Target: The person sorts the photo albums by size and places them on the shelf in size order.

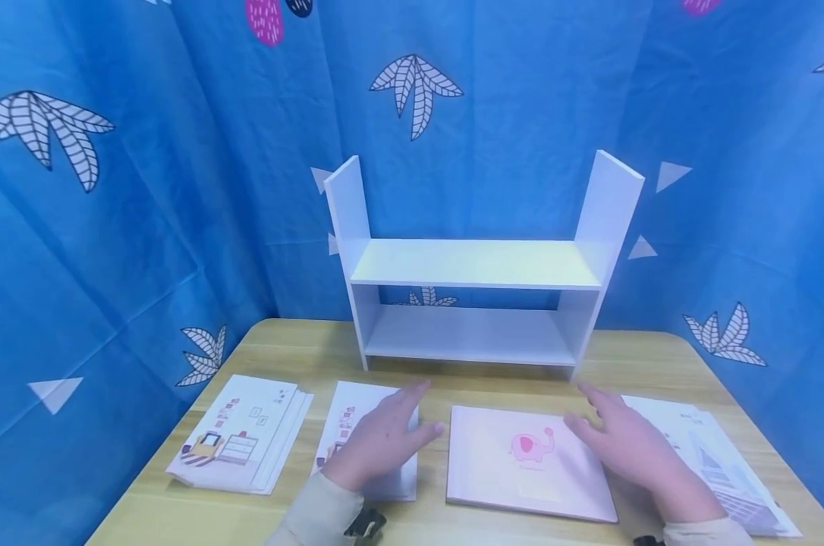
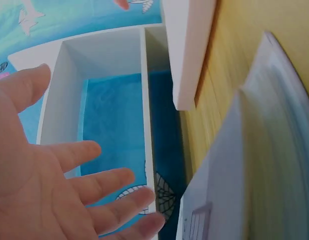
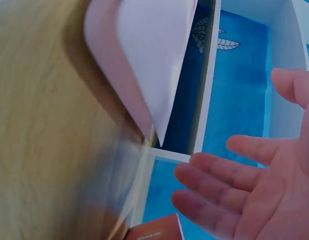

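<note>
My left hand hovers over a white illustrated book, its fingers spread and nothing held. In the left wrist view its palm and straight fingers show. A pink book with an elephant drawing lies flat on the table between my hands. My right hand is above the pink book's right edge, beside a stack of white books that it partly hides. Its fingers are extended and empty, as the right wrist view also shows.
Behind the books stands a white two-tier shelf with bare boards. Another stack of white books lies at the left of the wooden table. A blue patterned curtain surrounds the table. An orange-red item shows in the right wrist view.
</note>
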Available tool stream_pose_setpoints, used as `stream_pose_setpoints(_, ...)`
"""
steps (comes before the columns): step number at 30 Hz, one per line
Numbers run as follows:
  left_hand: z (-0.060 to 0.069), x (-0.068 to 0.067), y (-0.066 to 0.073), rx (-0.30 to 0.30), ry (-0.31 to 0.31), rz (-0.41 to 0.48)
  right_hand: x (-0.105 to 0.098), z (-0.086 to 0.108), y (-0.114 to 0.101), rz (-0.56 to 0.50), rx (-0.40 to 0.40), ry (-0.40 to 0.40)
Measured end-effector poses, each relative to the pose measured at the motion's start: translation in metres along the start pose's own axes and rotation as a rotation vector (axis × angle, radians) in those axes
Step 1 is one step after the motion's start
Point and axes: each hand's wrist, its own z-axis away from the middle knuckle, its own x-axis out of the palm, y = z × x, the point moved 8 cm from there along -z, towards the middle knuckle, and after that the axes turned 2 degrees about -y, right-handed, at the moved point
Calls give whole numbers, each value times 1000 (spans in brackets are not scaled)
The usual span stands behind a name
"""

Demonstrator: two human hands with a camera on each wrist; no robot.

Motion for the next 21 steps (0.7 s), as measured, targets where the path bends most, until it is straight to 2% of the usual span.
stream_pose_setpoints(6,-4,6,-5,-66,-55,198,5,1,2,-28,-23,-5)
stream_pose_setpoints(11,-4,12,-8,-84,-83,332,10,0,7,-42,23,-63)
stream_pose_setpoints(16,-3,21,-7,-85,-120,404,14,-2,15,-25,67,-112)
stream_pose_setpoints(21,-4,24,-6,-68,-121,412,14,-3,17,-9,55,-109)
